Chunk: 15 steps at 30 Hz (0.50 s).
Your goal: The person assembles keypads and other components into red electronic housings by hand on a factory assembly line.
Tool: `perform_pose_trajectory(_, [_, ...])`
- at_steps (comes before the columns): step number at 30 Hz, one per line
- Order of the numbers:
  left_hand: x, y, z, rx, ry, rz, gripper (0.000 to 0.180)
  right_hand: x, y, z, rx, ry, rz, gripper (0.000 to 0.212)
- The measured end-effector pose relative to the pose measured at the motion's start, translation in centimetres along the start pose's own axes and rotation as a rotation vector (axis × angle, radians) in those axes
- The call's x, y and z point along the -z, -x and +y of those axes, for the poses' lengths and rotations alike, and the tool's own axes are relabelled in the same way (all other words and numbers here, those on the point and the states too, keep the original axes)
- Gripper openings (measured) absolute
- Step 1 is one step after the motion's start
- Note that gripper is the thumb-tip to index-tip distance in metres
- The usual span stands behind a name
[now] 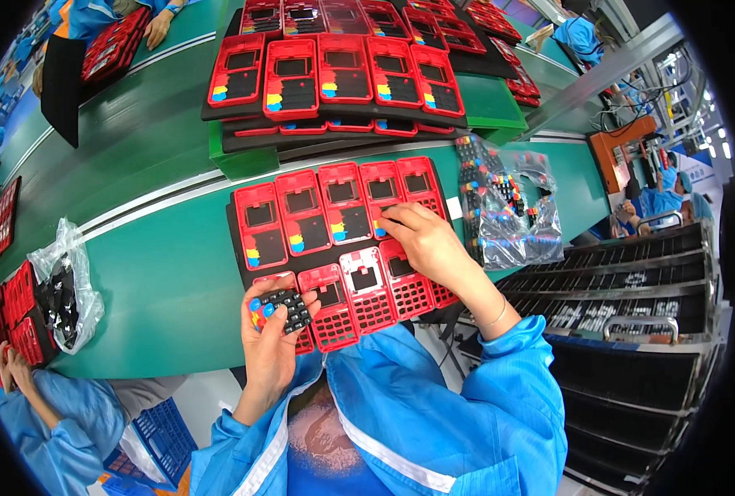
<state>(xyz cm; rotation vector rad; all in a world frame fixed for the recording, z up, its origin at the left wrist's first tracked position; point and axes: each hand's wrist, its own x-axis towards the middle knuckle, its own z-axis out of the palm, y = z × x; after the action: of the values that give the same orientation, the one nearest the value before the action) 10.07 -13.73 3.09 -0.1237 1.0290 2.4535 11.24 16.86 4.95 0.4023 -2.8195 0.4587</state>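
Note:
In my left hand [270, 347], closed at the near left of the board, is a stack of black rubber keypads [291, 311] with blue, yellow and red keys. My right hand [429, 240] reaches over the far row of red plastic casings [259, 217]. Its fingertips pinch at the coloured corner of a keypad [380, 228] in the fourth casing of that row; the palm hides part of it. Black keypads lie in the three casings to its left. The near-row casings [373, 312] show bare key holes. All of them lie on a black foam board [240, 240].
A clear plastic bag of keypads [516, 207] lies to the right. Beyond the conveyor edge, red casings are stacked on black boards [334, 120]. Another plastic bag [68, 285] with black parts is at left, near a co-worker's hands [16, 368]. Black racks [624, 355] stand at right.

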Motion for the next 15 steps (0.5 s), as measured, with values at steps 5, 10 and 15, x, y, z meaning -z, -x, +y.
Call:
perform_pose_trajectory(5, [0.0,0.1,-0.1,0.008,0.000,0.006,0.041,-0.2,0.0,0.5,-0.014,-0.018,-0.029,0.040])
perform_pose_trajectory(10, [0.1,0.1,-0.1,0.005,-0.002,0.003,0.041,0.2,-2.1,-1.1,0.147,0.091,0.054,0.036])
perform_pose_trajectory(15, [0.1,0.3,-0.1,0.001,-0.008,0.008,0.040,-1.1,-2.6,-1.4,0.137,0.129,-0.013,0.036])
